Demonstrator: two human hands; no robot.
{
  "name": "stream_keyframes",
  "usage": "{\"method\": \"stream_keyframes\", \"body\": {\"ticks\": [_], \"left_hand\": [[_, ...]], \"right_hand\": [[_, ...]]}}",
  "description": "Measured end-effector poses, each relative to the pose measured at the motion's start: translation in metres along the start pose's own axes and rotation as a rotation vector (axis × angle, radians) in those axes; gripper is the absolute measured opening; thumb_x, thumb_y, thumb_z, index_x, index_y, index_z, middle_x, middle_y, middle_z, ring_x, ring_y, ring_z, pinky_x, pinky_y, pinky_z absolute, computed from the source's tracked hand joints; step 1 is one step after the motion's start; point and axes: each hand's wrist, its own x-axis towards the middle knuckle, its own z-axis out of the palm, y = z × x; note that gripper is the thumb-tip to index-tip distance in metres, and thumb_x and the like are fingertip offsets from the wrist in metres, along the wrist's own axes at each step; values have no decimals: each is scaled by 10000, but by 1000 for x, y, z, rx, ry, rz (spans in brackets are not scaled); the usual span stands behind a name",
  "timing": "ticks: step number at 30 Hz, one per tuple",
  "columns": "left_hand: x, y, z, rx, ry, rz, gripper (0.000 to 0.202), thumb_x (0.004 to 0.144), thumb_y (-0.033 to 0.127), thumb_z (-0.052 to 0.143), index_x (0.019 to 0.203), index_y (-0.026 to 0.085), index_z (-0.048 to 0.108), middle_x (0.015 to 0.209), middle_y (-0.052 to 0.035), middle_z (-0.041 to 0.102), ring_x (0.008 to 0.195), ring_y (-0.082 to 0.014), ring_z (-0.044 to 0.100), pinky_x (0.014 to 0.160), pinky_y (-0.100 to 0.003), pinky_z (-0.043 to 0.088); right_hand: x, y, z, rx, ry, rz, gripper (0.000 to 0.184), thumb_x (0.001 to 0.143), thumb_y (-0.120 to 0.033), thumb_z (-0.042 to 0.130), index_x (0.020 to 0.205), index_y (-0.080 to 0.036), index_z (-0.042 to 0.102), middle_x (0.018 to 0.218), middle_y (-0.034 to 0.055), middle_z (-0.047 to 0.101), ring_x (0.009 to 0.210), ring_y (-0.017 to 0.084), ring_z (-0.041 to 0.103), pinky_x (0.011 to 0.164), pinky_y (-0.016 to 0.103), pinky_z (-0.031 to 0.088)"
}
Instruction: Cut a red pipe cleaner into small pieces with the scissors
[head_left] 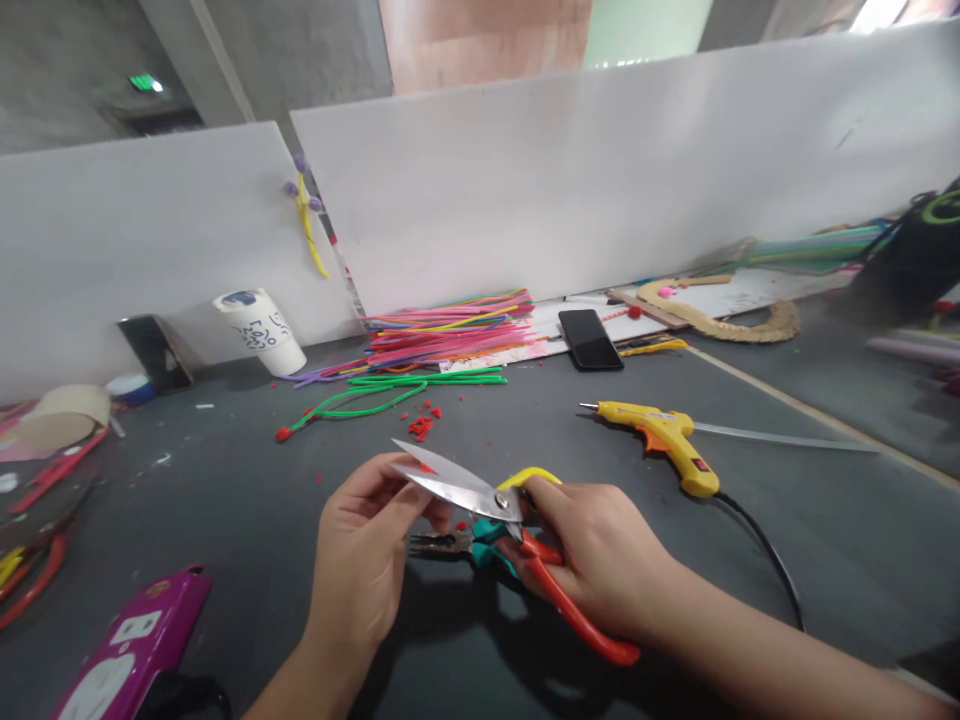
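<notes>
My right hand (592, 550) grips the orange-and-yellow handles of a pair of scissors (457, 485), whose steel blades point left and stand slightly apart. My left hand (360, 550) is closed in a pinch at the blades, and a tiny red bit shows between the fingertips and the metal. Under the scissors, teal-handled pliers (457, 545) lie on the dark table. Small red scraps (421, 425) are scattered just beyond the blades.
A yellow glue gun (667, 440) with a black cord lies to the right. Green pipe cleaners (390, 390), a pink pile (450, 330), a black phone (590, 338), a white cup (259, 330) and white partition boards (600, 170) stand behind. A magenta power strip (135, 640) sits near left.
</notes>
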Motion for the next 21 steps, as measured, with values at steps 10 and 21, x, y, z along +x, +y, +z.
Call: {"method": "stream_keyframes", "body": {"ticks": [10, 21], "left_hand": [[0, -1, 1, -26, -5, -13, 60, 708, 132, 641, 709, 184, 671, 593, 26, 627, 498, -71, 555, 473, -157, 455], [-2, 2, 2, -50, 8, -25, 53, 700, 126, 646, 691, 171, 673, 625, 21, 630, 496, -62, 551, 462, -146, 452]], "right_hand": [[-1, -1, 1, -40, -6, -4, 306, 814, -461, 407, 730, -181, 498, 576, 13, 560, 479, 147, 477, 465, 251, 204], [0, -1, 4, -64, 9, -12, 284, 804, -439, 437, 720, -175, 499, 589, 20, 577, 487, 151, 500, 470, 256, 209]]}}
